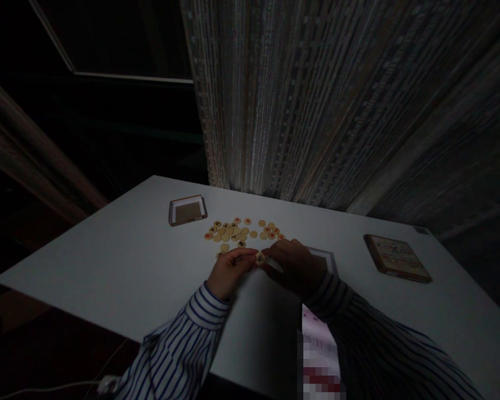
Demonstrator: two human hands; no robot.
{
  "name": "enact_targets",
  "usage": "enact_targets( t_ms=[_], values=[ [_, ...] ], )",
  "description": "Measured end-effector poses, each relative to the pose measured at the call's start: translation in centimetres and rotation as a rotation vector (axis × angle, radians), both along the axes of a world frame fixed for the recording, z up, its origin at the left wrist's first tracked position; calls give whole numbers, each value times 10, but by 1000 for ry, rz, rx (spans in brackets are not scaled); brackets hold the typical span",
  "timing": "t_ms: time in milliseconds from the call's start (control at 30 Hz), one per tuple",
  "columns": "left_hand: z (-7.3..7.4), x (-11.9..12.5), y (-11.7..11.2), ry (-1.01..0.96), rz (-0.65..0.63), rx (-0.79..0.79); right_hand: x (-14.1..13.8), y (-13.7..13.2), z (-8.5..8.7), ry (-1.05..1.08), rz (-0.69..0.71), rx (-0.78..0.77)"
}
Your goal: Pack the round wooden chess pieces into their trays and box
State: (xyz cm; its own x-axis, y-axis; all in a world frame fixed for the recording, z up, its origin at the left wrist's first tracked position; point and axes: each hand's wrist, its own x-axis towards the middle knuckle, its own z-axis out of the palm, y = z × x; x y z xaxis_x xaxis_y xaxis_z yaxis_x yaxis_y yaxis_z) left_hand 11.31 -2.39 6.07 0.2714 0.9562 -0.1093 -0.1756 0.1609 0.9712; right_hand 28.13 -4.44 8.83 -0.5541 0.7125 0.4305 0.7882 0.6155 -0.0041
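Between my two hands, above the near side of the white table, is a round xiangqi piece (260,258) with a dark character facing me. The fingertips of my left hand (230,270) pinch its left edge. On its other side, my right hand (294,266) grips the right edge with thumb and fingers. Just beyond my hands lie several loose xiangqi pieces (233,230), some showing red or black characters and others plain faces. Part of a pale-rimmed tray (327,256) shows behind my right hand, which hides the rest of it.
An open shallow box (187,210) lies at the far left of the white table (120,244). On the right is a flat box with a printed lid (395,258). A lit phone screen (320,341) is beside my right forearm. A string curtain (275,100) hangs along the back edge.
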Motion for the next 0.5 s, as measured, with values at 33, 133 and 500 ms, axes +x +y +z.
enact_targets(
  t_ms=[33,133,500],
  values=[
    [0,2,-1,6,0,4,2,-1,0,-1,-6,-7],
    [1,8,-3,20,-12,9,8,-5,-2,0,-30,-29],
    [-3,30,-8,-3,-26,-23,32,-16,-9,100,-66,-63]
  ],
)
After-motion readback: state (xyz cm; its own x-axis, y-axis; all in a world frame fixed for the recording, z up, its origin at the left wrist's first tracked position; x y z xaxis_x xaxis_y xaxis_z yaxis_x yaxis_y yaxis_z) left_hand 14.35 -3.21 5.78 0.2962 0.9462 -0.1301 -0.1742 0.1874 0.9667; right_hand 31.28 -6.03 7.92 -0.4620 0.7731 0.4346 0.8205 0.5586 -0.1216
